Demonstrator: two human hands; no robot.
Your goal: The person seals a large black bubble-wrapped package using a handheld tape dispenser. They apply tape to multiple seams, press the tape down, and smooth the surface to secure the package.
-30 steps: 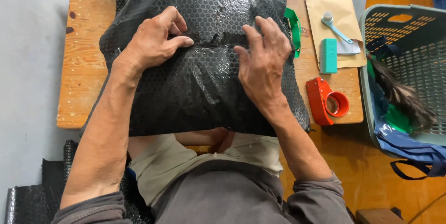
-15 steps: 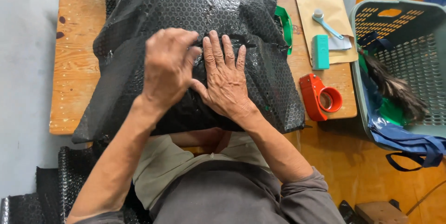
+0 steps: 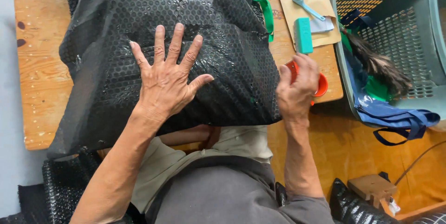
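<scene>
Left hand (image 3: 167, 82) lies flat, fingers spread, on the black bubble-wrapped parcel (image 3: 186, 29) — right hand (image 3: 296, 89) grips the red tape dispenser (image 3: 320, 84)

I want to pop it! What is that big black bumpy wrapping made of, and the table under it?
The black bumpy wrapping looks like glossy plastic bubble wrap: rows of small round bubbles catch the light. The light brown table looks like bare wood, probably plywood, with visible grain and dark knots.

A black bubble-wrap parcel (image 3: 162, 33) lies bulging across the wooden table. An orange tape dispenser (image 3: 319, 84) sits just beside it.
</scene>
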